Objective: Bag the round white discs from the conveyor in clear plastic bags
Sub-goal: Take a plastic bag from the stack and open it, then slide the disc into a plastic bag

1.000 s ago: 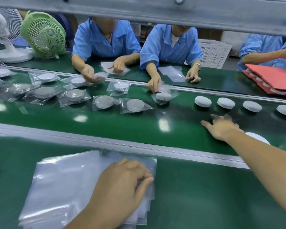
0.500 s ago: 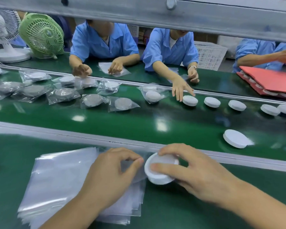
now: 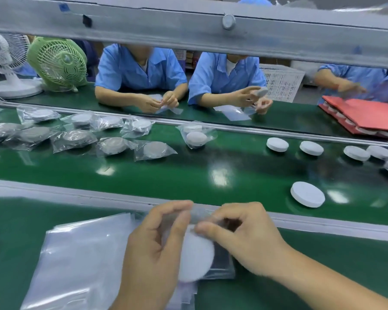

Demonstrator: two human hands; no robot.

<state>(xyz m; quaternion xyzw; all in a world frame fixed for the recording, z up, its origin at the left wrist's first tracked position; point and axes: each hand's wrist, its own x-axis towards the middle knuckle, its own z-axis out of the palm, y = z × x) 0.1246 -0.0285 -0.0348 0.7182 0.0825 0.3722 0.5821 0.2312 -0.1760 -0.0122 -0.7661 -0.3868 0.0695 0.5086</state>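
Note:
A round white disc (image 3: 196, 257) sits inside a clear plastic bag (image 3: 220, 268) on the near green counter. My left hand (image 3: 154, 251) pinches the bag's open edge on the left. My right hand (image 3: 242, 237) pinches the same edge on the right, fingers curled over the disc. A stack of empty clear bags (image 3: 81, 262) lies under and left of my hands. One loose disc (image 3: 307, 194) lies on the green conveyor (image 3: 188, 173) just beyond my right hand. Several more discs (image 3: 277, 144) run along the belt's far side.
Several bagged discs (image 3: 155, 150) lie on the belt at left. Three people in blue shirts work across the belt. A green fan (image 3: 57, 62) and a white fan (image 3: 3, 63) stand far left. A red tray (image 3: 365, 116) is far right. A grey beam (image 3: 188, 30) crosses overhead.
My right hand reached onto the belt, brought a disc back to the counter, and now the disc is in the bag that both hands hold. The belt's discs have drifted left.

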